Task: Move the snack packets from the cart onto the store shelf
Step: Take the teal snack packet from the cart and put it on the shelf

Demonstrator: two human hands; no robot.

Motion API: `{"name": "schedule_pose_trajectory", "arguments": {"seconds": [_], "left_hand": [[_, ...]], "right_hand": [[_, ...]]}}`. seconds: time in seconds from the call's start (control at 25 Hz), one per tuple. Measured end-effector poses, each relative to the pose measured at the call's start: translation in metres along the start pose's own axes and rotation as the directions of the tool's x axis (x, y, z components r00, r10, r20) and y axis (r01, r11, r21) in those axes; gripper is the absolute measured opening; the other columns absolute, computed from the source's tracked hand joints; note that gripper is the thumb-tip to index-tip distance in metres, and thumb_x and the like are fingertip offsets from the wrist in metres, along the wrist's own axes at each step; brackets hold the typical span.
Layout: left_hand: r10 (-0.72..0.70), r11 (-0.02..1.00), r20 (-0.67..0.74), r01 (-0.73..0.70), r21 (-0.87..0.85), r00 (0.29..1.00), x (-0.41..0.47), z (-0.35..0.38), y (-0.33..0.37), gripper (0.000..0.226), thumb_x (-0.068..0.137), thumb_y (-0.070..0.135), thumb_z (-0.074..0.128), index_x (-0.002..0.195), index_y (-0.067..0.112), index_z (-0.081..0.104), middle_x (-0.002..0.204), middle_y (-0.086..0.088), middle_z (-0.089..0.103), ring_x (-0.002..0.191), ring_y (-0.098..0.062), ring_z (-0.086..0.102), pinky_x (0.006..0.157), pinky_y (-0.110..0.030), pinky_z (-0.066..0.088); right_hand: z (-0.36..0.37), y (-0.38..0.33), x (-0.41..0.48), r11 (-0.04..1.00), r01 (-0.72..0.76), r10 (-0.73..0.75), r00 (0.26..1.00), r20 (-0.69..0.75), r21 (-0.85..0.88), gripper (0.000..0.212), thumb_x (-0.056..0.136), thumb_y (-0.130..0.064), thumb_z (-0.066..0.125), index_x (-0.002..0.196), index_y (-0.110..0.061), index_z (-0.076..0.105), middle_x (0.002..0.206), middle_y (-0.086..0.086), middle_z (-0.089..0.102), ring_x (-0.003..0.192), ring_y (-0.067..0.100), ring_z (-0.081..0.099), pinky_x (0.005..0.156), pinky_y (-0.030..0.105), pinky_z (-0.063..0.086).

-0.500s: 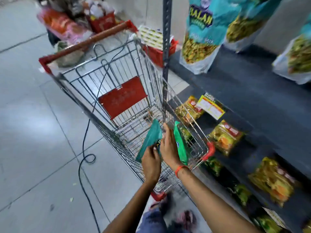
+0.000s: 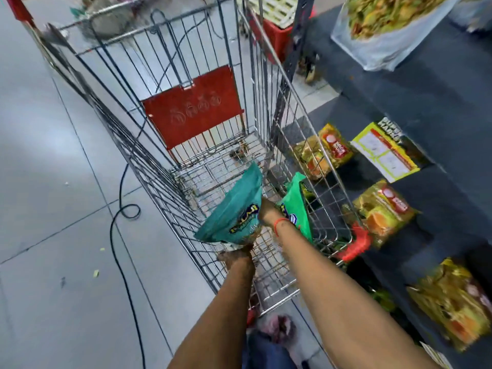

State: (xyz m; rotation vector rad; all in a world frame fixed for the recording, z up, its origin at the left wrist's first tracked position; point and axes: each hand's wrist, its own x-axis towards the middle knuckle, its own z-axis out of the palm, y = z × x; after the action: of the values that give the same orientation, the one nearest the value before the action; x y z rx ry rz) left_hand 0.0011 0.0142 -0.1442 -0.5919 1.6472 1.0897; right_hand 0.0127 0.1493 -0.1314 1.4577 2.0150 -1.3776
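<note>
A wire shopping cart (image 2: pixel 170 166) with a red seat flap stands beside the dark store shelf (image 2: pixel 431 83). My left hand (image 2: pixel 237 258) grips the bottom of a teal snack packet (image 2: pixel 234 206), held tilted above the cart's near end. My right hand (image 2: pixel 267 209), with a red thread on the wrist, reaches inside the cart and holds a green snack packet (image 2: pixel 296 206) against the cart's right wall. Its fingers are partly hidden by the packets.
Yellow snack packets (image 2: pixel 383 211) lie on the lower shelves to the right, with a yellow price tag (image 2: pixel 383 150). A large packet (image 2: pixel 394 25) stands on the upper shelf. A black cable (image 2: pixel 119 235) runs across the tiled floor on the left. A red crate (image 2: pixel 277 35) sits beyond the cart.
The view has dropped closer to the cart. My left hand has lifted the teal packet up and toward me; my right hand has stayed on the green packet.
</note>
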Motion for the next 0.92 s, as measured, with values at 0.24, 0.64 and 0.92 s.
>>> {"name": "schedule_pose_trajectory", "arguments": {"seconds": [0.24,0.64,0.92], "left_hand": [[0.245,0.961,-0.127,-0.258,-0.097,0.961,0.02,0.014,0.021,0.039,0.082,-0.007,0.055,0.119,0.007,0.051,0.112,-0.019,0.061,0.098,-0.036,0.06,0.072,-0.049,0.055],[0.569,0.759,0.163,-0.591,0.273,0.806,-0.061,-0.021,0.106,0.044,0.075,-0.012,0.063,0.116,0.0,0.053,0.121,-0.022,0.062,0.111,-0.039,0.059,0.092,-0.055,0.052],[0.709,0.374,0.54,-0.891,0.258,0.454,-0.185,0.007,0.192,0.053,0.062,-0.012,0.076,0.11,-0.002,0.059,0.112,-0.021,0.068,0.094,-0.012,0.06,0.089,-0.044,0.052]], "right_hand": [[0.006,0.011,0.017,0.993,0.035,-0.026,0.997,0.073,-0.115,0.048,0.087,-0.001,0.05,0.131,-0.016,0.038,0.11,0.009,0.062,0.098,0.027,0.055,0.096,0.045,0.049],[-0.058,-0.038,-0.074,0.918,0.119,-0.081,0.99,-0.115,0.379,0.063,0.077,0.014,0.062,0.133,-0.008,0.042,0.131,0.016,0.059,0.122,0.035,0.055,0.101,0.05,0.049],[-0.145,-0.064,-0.191,0.64,0.491,-0.159,0.838,-0.522,0.591,0.067,0.065,0.027,0.065,0.125,0.009,0.043,0.117,0.018,0.056,0.088,0.025,0.061,0.076,0.028,0.058]]}}
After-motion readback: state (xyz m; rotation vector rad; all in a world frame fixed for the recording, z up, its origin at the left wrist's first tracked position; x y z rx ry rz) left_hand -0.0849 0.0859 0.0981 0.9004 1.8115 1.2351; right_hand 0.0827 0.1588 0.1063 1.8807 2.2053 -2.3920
